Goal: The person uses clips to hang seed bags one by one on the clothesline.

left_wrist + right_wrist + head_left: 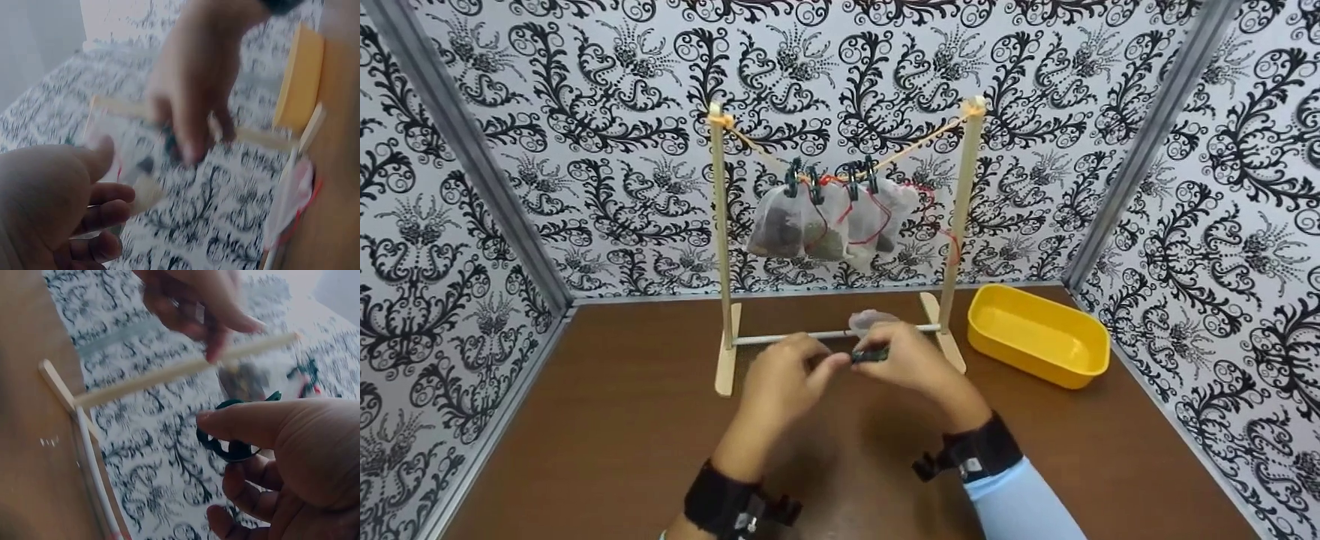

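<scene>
My right hand (911, 358) pinches a dark green clothespin (871, 355) between thumb and fingers, low in front of a wooden drying frame (721, 240). Close beside it, my left hand (784, 379) has its thumb tip near the clothespin; the left wrist view shows its fingers loosely bent around nothing. Several sheer white drawstring bags (780, 225) with dark or greenish contents hang from an orange string (754, 144) by dark green clothespins (793, 180). Another pale sheer bag (872, 321) lies at the frame's white bottom bar (780, 337), partly hidden behind my right hand.
To the right of the frame, a yellow plastic tub (1039, 337) stands on the brown table (622, 435). Red cord (930, 206) dangles beside the right post. Patterned panels (622, 75) enclose the back and both sides.
</scene>
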Available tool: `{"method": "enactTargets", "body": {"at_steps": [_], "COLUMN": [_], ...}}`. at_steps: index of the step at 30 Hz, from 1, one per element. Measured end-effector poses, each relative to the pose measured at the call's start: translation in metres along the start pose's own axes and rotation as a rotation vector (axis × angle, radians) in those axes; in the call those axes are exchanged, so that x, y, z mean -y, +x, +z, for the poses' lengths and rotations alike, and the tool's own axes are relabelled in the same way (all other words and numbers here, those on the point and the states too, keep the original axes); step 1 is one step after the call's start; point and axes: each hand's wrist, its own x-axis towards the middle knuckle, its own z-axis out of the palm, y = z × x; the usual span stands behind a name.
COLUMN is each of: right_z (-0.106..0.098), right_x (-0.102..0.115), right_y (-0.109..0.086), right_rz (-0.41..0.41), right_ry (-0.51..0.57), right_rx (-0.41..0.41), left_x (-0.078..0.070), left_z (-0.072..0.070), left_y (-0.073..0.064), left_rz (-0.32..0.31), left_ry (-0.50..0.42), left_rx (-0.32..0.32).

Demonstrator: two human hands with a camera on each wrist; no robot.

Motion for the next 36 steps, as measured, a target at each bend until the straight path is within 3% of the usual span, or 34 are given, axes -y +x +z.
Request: {"method": "enactTargets", "body": {"at_steps": [5,8,13,16,19,24,29,31,33,36], "right_z": [0.007,0.008,0.007,0.005,0.003,0.003,0.004,0.002,-0.002,-0.011], "right_x": [0.014,0.017,0.017,0.016,0.017,0.016,0.017,0.015,0.010,-0.008], "right_y": [-0.001,-0.001,-0.001,-0.002,-0.004,-0.005,-0.005,-0.005,-0.005,-0.006], "right_rz": [-0.102,-0.135,-0.158,-0.130,-0.090,-0.129,-0.222,-0.207,-0.136,0.061], "right_ry": [-0.177,-0.217,-0.117,-0.022,-0.009,-0.141,-0.255,-0.224,-0.142,-0.053], "right_rx": [0.005,-0.006,-0.061,-0.088,-0.095,-0.087,-0.090,-0.072,-0.026,0.013], "left_x": [-0.008,-0.007,-0.003,0.000,0.002,0.002,-0.001,-0.001,-0.001,0.002], "left_z": [0.009,0.011,0.011,0.011,0.012,0.012,0.011,0.011,0.010,0.010], "left_y": [-0.004,-0.004,-0.003,-0.001,0.000,0.001,0.001,0.001,0.002,0.003], "left_rz": [0.027,0.015,-0.053,-0.113,-0.158,-0.223,-0.250,-0.245,-0.245,-0.229], "left_ry": [-0.016,-0.034,-0.075,-0.123,-0.190,-0.280,-0.264,-0.257,-0.258,-0.241], "left_rx": [-0.015,-0.029,-0.032,0.013,0.062,0.113,0.128,0.130,0.137,0.127]}}
